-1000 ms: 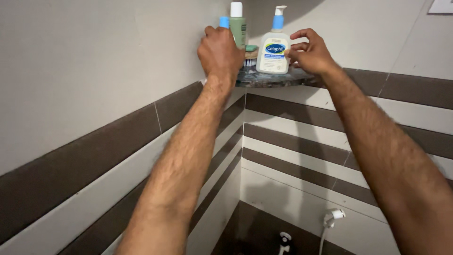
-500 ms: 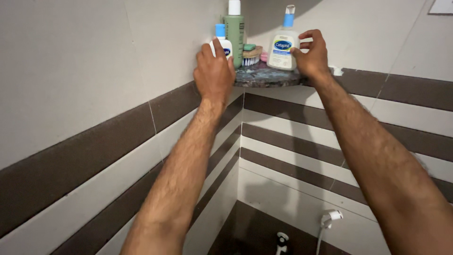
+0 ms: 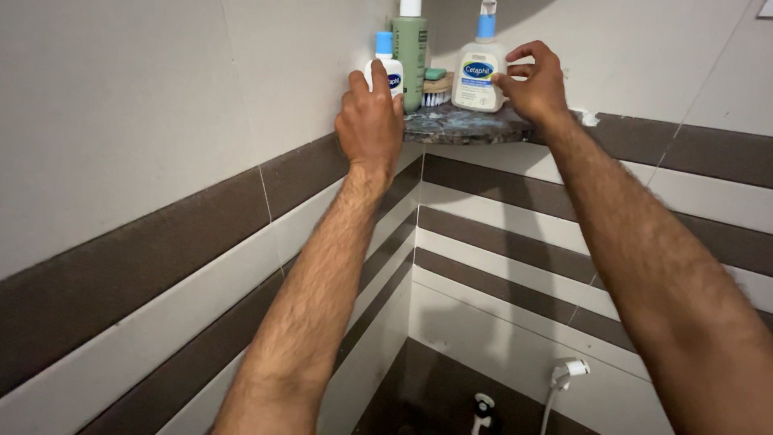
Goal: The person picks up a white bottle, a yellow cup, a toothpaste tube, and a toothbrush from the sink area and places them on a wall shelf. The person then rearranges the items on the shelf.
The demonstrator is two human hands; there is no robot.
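Hands both raised to the dark stone corner shelf [image 3: 463, 127]. Left hand [image 3: 369, 122] at the shelf's left end, fingers curled loosely about the small white bottle with a blue cap [image 3: 386, 66]; thumb and forefinger on its sides, palm below at the shelf edge. Whether gripped firmly or merely touched, cannot tell. Right hand [image 3: 533, 84] at the shelf's right part, fingers spread and bent, tips against the right side of the white pump bottle [image 3: 478, 76]; no closed grip visible.

Both bottles upright on the shelf, long axes vertical, above and ahead of the wrists. Small bottle nearer the left hand, pump bottle nearer the right; neither within easy reach of the other hand. Between them, toward the shelf's back corner: a tall green bottle [image 3: 411, 55] just beside the small one, and a brush [image 3: 436, 90] with a green soap bar [image 3: 436, 74] on top. Far below the shelf, a white hand sprayer [image 3: 568, 373] against the tiled wall.
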